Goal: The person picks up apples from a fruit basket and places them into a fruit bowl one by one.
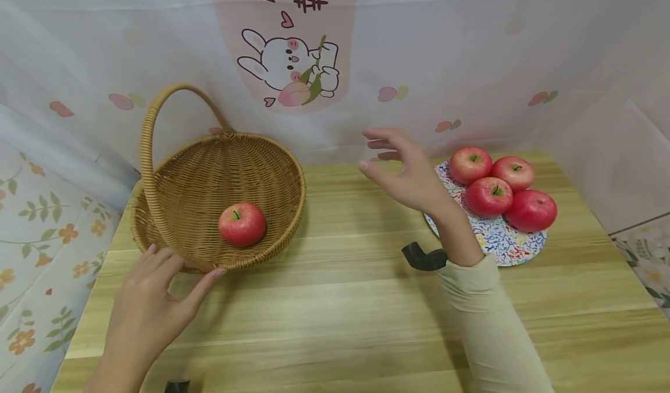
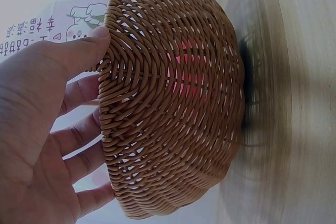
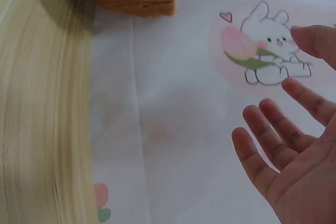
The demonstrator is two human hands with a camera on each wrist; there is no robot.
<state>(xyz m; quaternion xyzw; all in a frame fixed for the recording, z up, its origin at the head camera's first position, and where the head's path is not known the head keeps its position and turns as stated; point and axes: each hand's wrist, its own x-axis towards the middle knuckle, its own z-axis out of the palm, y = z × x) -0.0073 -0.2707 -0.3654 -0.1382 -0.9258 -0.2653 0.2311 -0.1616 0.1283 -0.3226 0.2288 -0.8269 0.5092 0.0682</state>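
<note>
A wicker basket (image 1: 285, 163) with a tall arched handle stands on the left of the table, a red apple (image 1: 242, 224) lying inside it. My left hand (image 1: 152, 297) holds the basket's near rim, thumb at the rim and fingers curled over it; the left wrist view shows this grip on the woven wall (image 2: 157, 93). Through the weave the apple's red shows. My right hand (image 1: 410, 175) is raised over the table between basket and plate, fingers relaxed and apart, holding nothing. In the right wrist view its palm (image 3: 310, 177) faces the camera.
Several red apples (image 1: 489, 196) sit close together on a round patterned plate (image 1: 515, 250) at the right. A white printed cloth (image 1: 408, 50) hangs behind the wooden table (image 1: 314, 323). Black camera mounts (image 1: 424, 257) show by the wrists.
</note>
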